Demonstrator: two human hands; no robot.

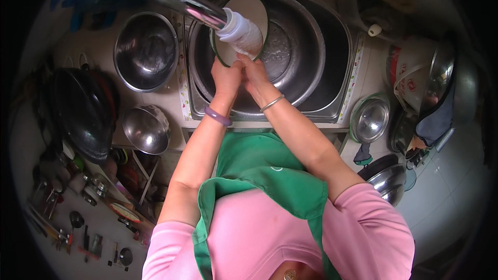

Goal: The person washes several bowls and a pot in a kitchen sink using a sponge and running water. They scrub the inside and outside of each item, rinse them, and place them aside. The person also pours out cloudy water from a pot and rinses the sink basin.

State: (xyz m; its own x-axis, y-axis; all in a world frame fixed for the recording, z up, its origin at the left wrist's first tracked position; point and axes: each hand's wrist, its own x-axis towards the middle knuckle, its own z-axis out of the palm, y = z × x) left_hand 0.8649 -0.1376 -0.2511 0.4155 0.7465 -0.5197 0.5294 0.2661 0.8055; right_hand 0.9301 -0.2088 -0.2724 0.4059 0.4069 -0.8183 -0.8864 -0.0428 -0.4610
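Both my hands are at the near edge of a white plate with a green rim (251,3), tilted over a large stainless steel basin (311,62). My left hand (226,77) grips the plate's near left edge. Close against it, my right hand (255,73) has its thumb at the plate's near edge; its other fingers are hidden. A chrome faucet spout (175,2) with a white sleeve on its end (233,27) covers part of the plate. Water appears to run from it onto the plate. A little water shows in the basin's bottom.
The basin stands in a stainless steel sink (334,105). Two metal bowls (146,52) sit on the left counter, beside a black wok (83,112). Right of the sink are a metal lid or bowl (371,118) and a white bag with red print (414,70).
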